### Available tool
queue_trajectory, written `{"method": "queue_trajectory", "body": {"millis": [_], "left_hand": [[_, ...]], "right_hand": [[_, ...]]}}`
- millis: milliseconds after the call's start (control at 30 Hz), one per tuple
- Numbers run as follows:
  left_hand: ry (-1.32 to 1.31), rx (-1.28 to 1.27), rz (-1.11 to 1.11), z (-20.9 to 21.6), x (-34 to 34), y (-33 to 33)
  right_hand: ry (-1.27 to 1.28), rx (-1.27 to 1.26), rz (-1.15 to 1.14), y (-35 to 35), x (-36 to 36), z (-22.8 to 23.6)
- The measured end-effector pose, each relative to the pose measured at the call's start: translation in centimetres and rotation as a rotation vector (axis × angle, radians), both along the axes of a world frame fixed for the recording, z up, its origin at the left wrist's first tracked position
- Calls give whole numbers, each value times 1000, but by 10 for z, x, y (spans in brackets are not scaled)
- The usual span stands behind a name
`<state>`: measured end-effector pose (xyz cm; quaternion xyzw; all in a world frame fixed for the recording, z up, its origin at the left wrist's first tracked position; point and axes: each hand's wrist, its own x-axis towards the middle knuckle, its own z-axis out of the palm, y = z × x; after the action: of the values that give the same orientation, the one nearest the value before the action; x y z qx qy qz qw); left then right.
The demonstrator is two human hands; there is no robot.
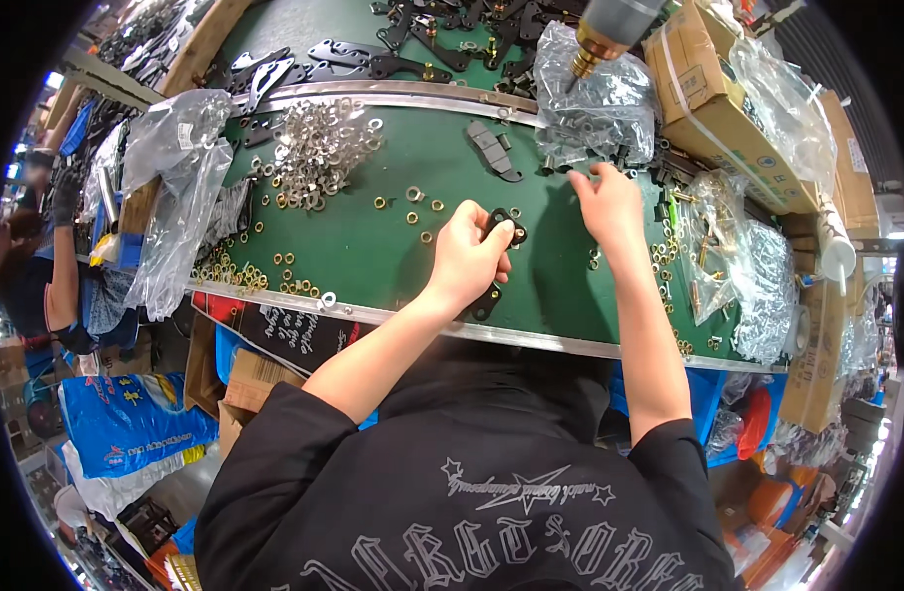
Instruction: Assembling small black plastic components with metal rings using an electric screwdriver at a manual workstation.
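Note:
My left hand is closed around a flat black metal bracket, whose ends stick out above and below the fist. A small brass-coloured fitting shows at its upper end by my thumb. To the right, my right hand hovers over the green bench top, fingers apart, with nothing visible between them. Its fingertips are close to small dark cylindrical parts by a clear plastic bag. A dark grey brake pad lies on the bench between and beyond my hands.
A power driver hangs above the bench. Silver tabbed washers are heaped at left, with brass rings along the front edge. Black brackets lie beyond a metal rail. A cardboard box stands right; another person's arm shows far left.

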<state>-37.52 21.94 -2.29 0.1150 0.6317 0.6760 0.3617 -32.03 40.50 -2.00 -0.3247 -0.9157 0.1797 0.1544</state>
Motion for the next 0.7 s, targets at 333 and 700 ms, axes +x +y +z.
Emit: {"method": "queue_trajectory", "body": {"millis": [333, 700], "left_hand": [[12, -28, -7, 3, -2, -4], [38, -26, 0, 3, -3, -4]], "right_hand": [[86, -95, 196, -45, 30, 15], [377, -303, 403, -79, 24, 22]]}}
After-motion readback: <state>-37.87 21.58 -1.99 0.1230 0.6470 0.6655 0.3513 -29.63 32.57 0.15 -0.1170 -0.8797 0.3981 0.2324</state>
